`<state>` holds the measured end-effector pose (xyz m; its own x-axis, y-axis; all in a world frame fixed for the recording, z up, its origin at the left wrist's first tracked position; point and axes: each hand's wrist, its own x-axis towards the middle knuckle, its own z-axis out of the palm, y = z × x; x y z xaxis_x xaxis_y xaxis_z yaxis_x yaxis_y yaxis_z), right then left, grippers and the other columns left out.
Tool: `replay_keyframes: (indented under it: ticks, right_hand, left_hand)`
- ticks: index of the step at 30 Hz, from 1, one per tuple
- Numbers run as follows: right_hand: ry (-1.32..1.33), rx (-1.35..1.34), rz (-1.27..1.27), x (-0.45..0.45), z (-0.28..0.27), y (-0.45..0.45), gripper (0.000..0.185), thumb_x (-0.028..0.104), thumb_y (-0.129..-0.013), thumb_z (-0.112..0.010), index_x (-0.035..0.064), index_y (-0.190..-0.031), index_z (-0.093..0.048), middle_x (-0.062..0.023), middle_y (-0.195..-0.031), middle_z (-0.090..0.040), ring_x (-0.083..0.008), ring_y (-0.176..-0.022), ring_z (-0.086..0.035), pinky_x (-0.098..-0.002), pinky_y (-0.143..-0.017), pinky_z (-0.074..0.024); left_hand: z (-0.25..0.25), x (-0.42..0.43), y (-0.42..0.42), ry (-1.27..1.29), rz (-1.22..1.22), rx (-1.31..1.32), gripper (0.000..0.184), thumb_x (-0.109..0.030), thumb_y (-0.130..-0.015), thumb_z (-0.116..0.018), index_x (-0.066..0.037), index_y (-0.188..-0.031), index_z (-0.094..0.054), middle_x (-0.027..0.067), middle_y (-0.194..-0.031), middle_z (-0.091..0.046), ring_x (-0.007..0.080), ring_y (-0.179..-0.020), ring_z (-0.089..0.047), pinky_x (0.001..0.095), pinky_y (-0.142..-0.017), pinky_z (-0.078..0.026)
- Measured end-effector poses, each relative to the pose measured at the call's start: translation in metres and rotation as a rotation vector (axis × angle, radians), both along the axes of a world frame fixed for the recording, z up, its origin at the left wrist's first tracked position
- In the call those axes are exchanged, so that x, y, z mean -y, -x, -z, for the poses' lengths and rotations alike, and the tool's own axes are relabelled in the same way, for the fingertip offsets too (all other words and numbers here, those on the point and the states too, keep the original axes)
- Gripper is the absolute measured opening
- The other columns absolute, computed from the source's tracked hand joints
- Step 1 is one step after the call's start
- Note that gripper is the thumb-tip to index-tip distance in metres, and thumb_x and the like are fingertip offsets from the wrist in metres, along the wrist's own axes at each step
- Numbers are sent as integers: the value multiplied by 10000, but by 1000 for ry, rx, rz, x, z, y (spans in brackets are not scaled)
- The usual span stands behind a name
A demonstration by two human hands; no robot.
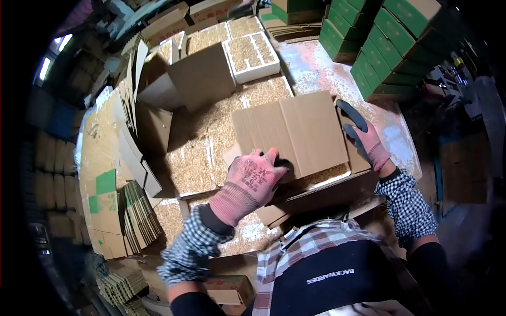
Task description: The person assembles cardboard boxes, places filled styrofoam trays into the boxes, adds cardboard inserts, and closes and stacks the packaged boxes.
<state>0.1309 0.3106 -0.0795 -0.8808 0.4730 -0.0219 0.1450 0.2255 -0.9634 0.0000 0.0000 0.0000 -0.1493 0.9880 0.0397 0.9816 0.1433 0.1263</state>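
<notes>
A brown cardboard sheet [308, 139] with a crease down it lies over a cardboard box [358, 160] in front of me. Granular tan filling and a pale rim show under its near edge. My left hand [250, 179], in a pink glove with dark printing, is closed at the sheet's near left corner; its fingertips are partly hidden. At the right side, my right hand [366, 138] has a pink glove with dark finger coating. Its fingers are apart, their tips resting against the right edge of the sheet and box.
White trays of tan filling [253, 55] cover the table's far side. An upright cardboard panel [203, 76] stands before them. Folded cardboard [139, 216] leans at the left. Green boxes [379, 60] are stacked at the back right. A printed carton [229, 292] sits below the table edge.
</notes>
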Motion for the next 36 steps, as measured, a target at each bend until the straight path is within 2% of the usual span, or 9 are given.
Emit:
replay_keyframes:
  ticks: [6,14,15,17,18,20,26,30,36]
  right_hand:
    - [-36,89,35,6,1,-20,541,215,-894,-628,134,-1409,-483,-20,-1219,-619,-65,-708,-478,-214,-639,-421]
    - [1085,-226,-205,-7,24,-41,454,263,-1022,-431,70,-1433,-402,-118,-1214,-622,-207,-1076,-630,-330,-964,-500]
    - [1033,-295,-185,7,-22,-45,495,342,-1021,-409,37,-1411,-418,-141,-1227,-617,-244,-1125,-605,-371,-974,-483]
    - [-530,-46,-41,20,66,-41,857,639,-860,-548,-7,-1407,-414,-261,-1330,-509,-328,-1265,-487,-433,-1074,-372]
    - [-408,539,-27,35,75,-42,966,678,-806,-595,-8,-1443,-356,-257,-1401,-438,-328,-1291,-454,-422,-1094,-346]
    - [-25,356,-74,46,71,-41,1034,583,-744,-738,25,-1486,-283,-222,-1461,-384,-290,-1347,-385,-382,-1104,-328]
    - [175,-231,-58,-44,-14,0,893,405,-701,-849,64,-1416,-438,-126,-1343,-535,-198,-1213,-494,-316,-1019,-404]
    - [-205,-982,-26,-191,-131,7,494,309,-880,-647,28,-1267,-524,-95,-1148,-570,-200,-1076,-539,-354,-940,-431]
    - [-126,-1234,1217,-478,-233,-29,434,348,-839,-705,32,-1132,-656,-122,-1019,-698,-211,-893,-644,-344,-802,-503]
  left_hand:
    - [-15,-36,-31,726,7,1,504,-345,-816,-675,-174,-1281,-587,108,-1206,-567,288,-1107,-566,421,-943,-460]
    - [15,-11,-12,-339,-186,396,480,-156,-845,-634,-121,-1313,-535,161,-1206,-601,354,-1157,-533,502,-1054,-348]
    - [48,12,-10,-511,-372,417,475,-166,-873,-625,-101,-1329,-508,156,-1205,-598,314,-1138,-544,458,-1024,-383]
    - [163,41,8,-503,-650,109,473,-186,-929,-607,-61,-1359,-455,146,-1201,-591,234,-1101,-568,369,-964,-454]
    - [227,50,11,-466,-661,-20,476,-196,-957,-598,-41,-1375,-428,142,-1200,-588,194,-1082,-579,324,-934,-490]
    - [192,22,-44,-797,-979,1326,491,-292,-975,-575,20,-1340,-474,105,-1315,-538,164,-1170,-518,334,-1027,-411]
    - [61,-52,-5,-979,-853,1651,431,-344,-976,-542,-76,-1313,-537,22,-1307,-558,154,-1202,-501,325,-1061,-375]
    - [-79,-153,64,-1028,-375,900,519,-359,-1004,-453,-16,-1392,-433,123,-1441,-439,249,-1310,-431,397,-1137,-299]
    - [-215,-387,118,-777,313,1591,571,-436,-978,-446,-65,-1412,-415,146,-1447,-424,287,-1318,-413,475,-1104,-316]
